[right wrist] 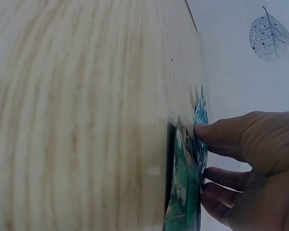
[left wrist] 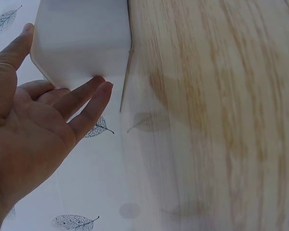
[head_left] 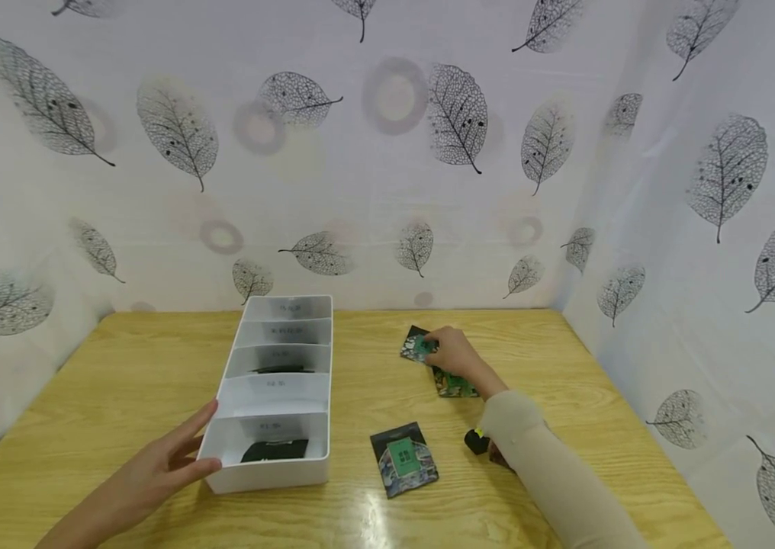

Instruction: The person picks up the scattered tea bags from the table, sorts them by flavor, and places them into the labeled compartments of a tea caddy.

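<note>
A long white divided box [head_left: 274,482] stands left of centre, with faint labels inside its compartments. My left hand [head_left: 143,476] rests against its near left corner, thumb at the front rim and fingers along the side wall; the left wrist view shows these fingers mostly extended. At the right, my right hand [head_left: 456,354] pinches a dark packet with a green label [head_left: 415,345] by its right part. Its grip is partly hidden. Just under that hand lies another green and dark packet [head_left: 456,385]. In the right wrist view, the fingertips touch the upper packet [right wrist: 201,118].
Nearer me on the wooden table [head_left: 374,396] lies a green-labelled packet [head_left: 404,460]. A small black object with a yellow mark [head_left: 475,441] sits by the right forearm, which partly covers a brown item. Dark packets [head_left: 276,451] stand in two box compartments. Leaf-printed cloth surrounds the table.
</note>
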A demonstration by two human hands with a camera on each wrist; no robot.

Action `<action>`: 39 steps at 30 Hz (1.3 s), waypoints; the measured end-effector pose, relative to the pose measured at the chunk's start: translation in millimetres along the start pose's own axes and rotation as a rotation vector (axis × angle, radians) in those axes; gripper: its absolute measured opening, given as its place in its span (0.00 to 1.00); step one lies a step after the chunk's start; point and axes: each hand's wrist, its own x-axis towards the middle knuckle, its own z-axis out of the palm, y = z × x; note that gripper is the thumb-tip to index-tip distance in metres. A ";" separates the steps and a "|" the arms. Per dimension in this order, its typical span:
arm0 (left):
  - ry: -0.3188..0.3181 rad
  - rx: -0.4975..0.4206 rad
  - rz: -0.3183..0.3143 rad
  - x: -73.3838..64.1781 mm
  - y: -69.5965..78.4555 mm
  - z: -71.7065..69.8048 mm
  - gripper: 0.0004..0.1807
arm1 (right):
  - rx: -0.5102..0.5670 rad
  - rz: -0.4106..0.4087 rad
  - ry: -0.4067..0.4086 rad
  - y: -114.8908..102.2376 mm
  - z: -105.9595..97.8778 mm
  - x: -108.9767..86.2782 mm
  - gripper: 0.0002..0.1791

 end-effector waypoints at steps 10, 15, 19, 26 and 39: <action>-0.024 -0.041 -0.034 1.4 -1.5 -0.4 0.46 | -0.174 0.084 0.005 -19.8 2.5 10.5 0.22; -0.034 -0.034 -0.056 1.2 -1.4 -1.7 0.46 | -0.210 0.132 0.011 -31.5 6.4 20.2 0.19; -0.025 -0.019 -0.054 0.8 -1.5 -1.6 0.46 | -0.246 0.184 0.040 -39.6 12.5 28.7 0.30; 0.010 -0.016 -0.017 0.6 -0.9 -0.4 0.46 | -0.197 0.232 0.102 -45.8 19.7 33.3 0.35; 0.026 -0.026 0.013 0.7 -4.5 2.1 0.45 | -0.087 -0.207 0.032 -27.4 7.4 38.9 0.25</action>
